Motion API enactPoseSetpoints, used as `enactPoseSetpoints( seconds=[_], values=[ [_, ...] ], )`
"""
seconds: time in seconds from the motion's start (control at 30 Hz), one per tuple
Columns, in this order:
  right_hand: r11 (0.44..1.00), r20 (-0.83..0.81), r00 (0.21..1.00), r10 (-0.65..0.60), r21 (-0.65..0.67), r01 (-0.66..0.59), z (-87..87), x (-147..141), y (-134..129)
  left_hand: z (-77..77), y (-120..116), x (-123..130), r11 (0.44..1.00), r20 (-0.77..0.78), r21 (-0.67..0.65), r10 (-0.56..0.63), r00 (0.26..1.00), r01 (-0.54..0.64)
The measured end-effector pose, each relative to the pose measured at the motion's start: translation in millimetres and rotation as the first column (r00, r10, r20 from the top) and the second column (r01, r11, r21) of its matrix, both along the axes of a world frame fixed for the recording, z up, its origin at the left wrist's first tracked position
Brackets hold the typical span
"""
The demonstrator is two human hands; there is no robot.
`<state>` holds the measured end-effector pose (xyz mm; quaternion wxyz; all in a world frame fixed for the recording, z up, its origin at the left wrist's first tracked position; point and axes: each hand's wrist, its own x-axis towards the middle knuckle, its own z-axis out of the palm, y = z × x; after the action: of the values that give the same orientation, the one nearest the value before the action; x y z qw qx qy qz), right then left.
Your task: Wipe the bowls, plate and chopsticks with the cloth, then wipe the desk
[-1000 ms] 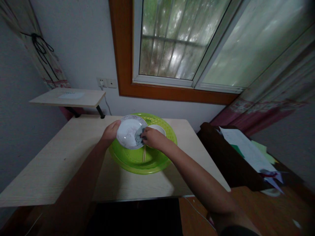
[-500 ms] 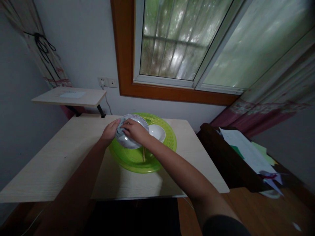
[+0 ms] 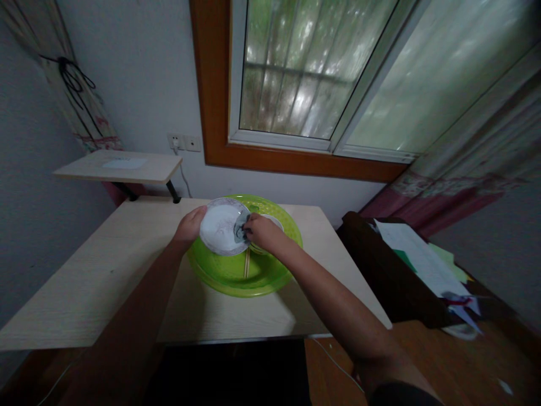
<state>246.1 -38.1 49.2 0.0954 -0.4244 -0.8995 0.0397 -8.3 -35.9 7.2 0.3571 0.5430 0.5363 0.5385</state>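
Note:
My left hand [image 3: 191,226] grips the left rim of a white plate [image 3: 218,225] with a patterned border, held tilted above a round green plastic basket [image 3: 224,282]. In my right hand [image 3: 262,231] is a bunched grey cloth [image 3: 240,226], pressed against the plate's right side. A white bowl [image 3: 276,221] sits in the basket, mostly hidden behind my right hand. Below the plate, a pair of chopsticks [image 3: 247,265] lies in the basket, their upper ends covered by it.
The basket rests on a pale wooden table [image 3: 118,282]. At the table's back left stands a small raised shelf [image 3: 147,172] on black legs. A wall socket [image 3: 183,142] with a cord is behind it. Papers [image 3: 418,256] lie on a dark brown piece of furniture to the right.
My right hand has moved the cloth from the plate's left side across to its right side. My left hand keeps its hold on the rim.

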Motion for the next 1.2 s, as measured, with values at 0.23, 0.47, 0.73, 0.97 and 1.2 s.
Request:
enactPoseSetpoints(
  seconds=[0.23,0.47,0.73,0.97,1.2],
  values=[
    [0.9,-0.253,0.902,0.35,-0.178,-0.399,4.4,-30.2,-15.4,3.3,-0.6,2.7,0.999,0.02,0.002,0.033,0.999,-0.033],
    [0.952,-0.316,0.899,0.302,0.06,-0.299,0.3,-78.5,9.7,5.2,2.3,0.9,1.0,-0.012,0.011,0.002,1.0,-0.002],
    [0.99,-0.238,0.971,0.018,0.138,0.015,3.1,-46.5,36.6,0.2,2.1,-1.0,1.0,-0.023,0.006,-0.006,1.0,0.006],
    [0.997,0.034,0.998,-0.056,0.053,0.055,0.3,-2.0,7.3,-4.6,2.9,-2.3,1.0,-0.022,0.024,-0.01,1.0,0.01],
    [0.922,-0.193,0.929,0.317,-0.167,-0.349,5.2,-24.7,-12.6,-1.0,1.1,-2.8,0.999,0.061,0.051,-0.009,0.998,0.006]
  ],
)
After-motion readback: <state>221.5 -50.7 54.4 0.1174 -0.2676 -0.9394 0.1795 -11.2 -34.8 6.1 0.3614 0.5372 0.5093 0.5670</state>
